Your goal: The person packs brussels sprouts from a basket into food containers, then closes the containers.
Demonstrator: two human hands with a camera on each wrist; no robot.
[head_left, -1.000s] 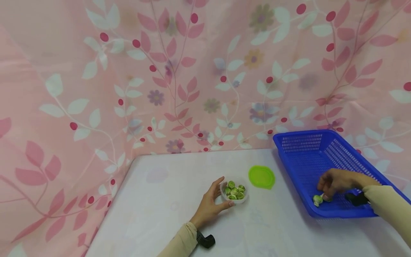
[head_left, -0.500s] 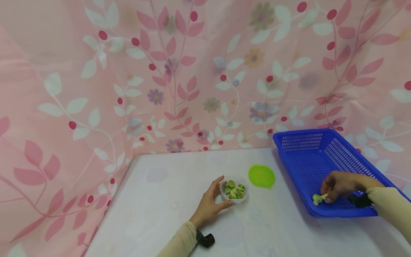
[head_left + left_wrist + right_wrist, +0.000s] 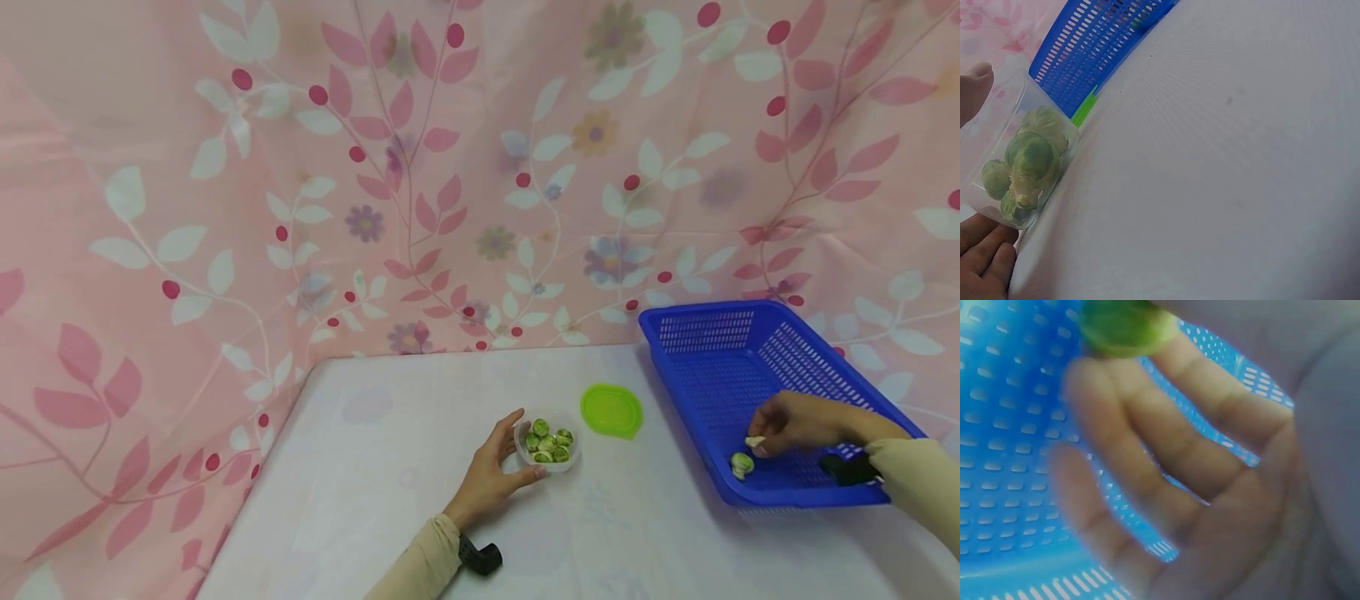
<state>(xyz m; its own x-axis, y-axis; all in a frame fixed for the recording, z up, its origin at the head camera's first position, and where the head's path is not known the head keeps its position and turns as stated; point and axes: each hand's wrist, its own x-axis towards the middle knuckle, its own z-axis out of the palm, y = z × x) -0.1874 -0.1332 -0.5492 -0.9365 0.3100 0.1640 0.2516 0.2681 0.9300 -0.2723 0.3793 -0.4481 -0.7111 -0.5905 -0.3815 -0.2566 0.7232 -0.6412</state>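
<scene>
My left hand holds a small clear plastic container, thumb on its near side and fingers round the back. Several Brussels sprouts lie inside, and the left wrist view shows them through the see-through wall. Over at the right, my right hand is inside the blue basket, pinching a Brussels sprout between thumb and fingertips. Only a pale part of that sprout shows in the head view. Another sprout lies on the basket floor just below the fingertips.
A bright green lid lies flat on the white table between container and basket. Behind the table hangs a pink floral curtain. The basket's raised slotted walls surround my right hand.
My right hand has lifted slightly off the basket floor with a sprout pinched in its fingers, parting from the sprout left lying there. My left hand and the container stay put.
</scene>
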